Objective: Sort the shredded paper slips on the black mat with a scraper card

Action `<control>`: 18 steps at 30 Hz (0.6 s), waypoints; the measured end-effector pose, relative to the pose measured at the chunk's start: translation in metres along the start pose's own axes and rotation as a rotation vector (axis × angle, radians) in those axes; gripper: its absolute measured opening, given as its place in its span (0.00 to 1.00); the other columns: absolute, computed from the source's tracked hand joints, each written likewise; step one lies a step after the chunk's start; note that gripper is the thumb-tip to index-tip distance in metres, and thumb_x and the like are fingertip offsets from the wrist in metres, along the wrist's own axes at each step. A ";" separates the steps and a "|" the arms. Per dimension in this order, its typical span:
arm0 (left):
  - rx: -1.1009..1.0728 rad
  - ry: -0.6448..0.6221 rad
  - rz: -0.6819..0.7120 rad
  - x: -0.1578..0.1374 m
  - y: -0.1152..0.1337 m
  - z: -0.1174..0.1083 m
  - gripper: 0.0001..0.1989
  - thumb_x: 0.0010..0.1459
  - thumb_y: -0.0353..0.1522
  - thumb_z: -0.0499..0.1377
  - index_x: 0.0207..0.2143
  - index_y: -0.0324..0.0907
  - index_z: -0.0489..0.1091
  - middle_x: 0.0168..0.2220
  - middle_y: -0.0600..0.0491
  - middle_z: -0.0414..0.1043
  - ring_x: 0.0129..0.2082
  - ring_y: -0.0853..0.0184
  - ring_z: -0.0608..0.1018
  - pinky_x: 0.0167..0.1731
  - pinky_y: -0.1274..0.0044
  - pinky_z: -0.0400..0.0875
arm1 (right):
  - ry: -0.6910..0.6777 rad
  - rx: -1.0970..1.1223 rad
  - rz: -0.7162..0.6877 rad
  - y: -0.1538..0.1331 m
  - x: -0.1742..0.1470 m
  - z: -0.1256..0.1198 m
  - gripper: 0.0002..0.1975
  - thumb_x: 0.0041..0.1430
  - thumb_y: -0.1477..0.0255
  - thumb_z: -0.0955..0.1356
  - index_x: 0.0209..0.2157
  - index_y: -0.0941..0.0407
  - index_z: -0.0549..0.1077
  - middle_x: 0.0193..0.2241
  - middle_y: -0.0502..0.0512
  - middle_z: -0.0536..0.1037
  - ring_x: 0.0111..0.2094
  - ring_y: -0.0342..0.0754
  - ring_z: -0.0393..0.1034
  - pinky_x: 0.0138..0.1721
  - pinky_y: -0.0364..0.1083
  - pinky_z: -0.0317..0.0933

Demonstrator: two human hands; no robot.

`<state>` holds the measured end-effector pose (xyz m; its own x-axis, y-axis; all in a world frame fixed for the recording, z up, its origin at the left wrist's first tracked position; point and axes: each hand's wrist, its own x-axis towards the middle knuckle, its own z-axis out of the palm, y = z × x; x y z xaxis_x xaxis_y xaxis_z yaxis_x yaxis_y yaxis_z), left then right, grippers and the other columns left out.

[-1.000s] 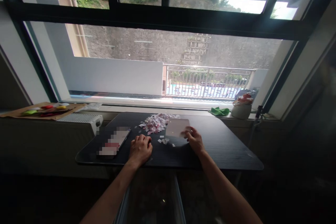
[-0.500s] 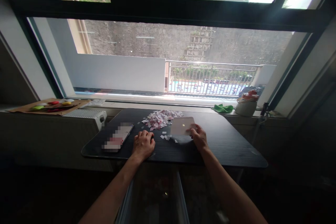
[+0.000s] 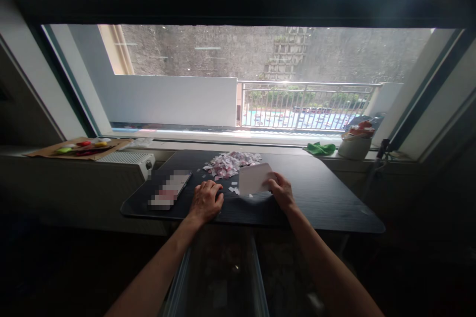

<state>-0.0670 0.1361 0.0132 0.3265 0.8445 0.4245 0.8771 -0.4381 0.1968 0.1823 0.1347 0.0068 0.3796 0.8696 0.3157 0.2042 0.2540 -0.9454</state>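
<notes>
My right hand point(image 3: 281, 191) pinches the right edge of a thin, pale rectangular card point(image 3: 253, 180) with rounded corners. The card is tilted just above the dark tabletop, its left edge close to a few loose white paper bits point(image 3: 233, 189). Behind it lies a heap of small white and pinkish paper scraps point(image 3: 230, 164). My left hand point(image 3: 207, 200) rests on the table near its front edge, fingers loosely bent and thumb apart, with nothing visible in it. To its left is a phone-like flat object point(image 3: 171, 190), partly blurred out.
The black table point(image 3: 316, 198) stands against a window sill. On the sill are a green cloth point(image 3: 320, 148) and a pale pot-like container point(image 3: 355, 146). At left, a radiator point(image 3: 128, 158) adjoins a brown board point(image 3: 74, 147) with colourful items. A clear-sided bin point(image 3: 223, 272) sits below the table edge.
The card has tilted and shifted slightly left and toward me, over some of the loose bits. My left hand stays nearly in place. The whole view has shifted a little.
</notes>
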 end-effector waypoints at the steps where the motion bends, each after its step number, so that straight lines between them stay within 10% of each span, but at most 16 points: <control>1: 0.001 0.000 0.000 0.000 0.000 0.000 0.12 0.57 0.33 0.52 0.41 0.42 0.70 0.41 0.49 0.69 0.45 0.60 0.69 0.48 0.67 0.60 | 0.025 -0.009 -0.004 0.000 0.000 0.000 0.17 0.43 0.67 0.64 0.36 0.59 0.74 0.27 0.54 0.76 0.27 0.48 0.67 0.26 0.44 0.63; 18: -0.022 -0.019 -0.020 0.000 0.001 0.000 0.11 0.56 0.33 0.53 0.40 0.43 0.70 0.41 0.49 0.70 0.44 0.61 0.68 0.48 0.68 0.59 | -0.046 0.061 -0.035 -0.009 -0.004 0.012 0.17 0.47 0.66 0.64 0.38 0.58 0.72 0.26 0.55 0.79 0.26 0.47 0.70 0.26 0.44 0.63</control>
<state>-0.0658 0.1356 0.0135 0.3161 0.8587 0.4034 0.8754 -0.4279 0.2249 0.1684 0.1337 0.0133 0.3310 0.8780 0.3457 0.1609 0.3085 -0.9375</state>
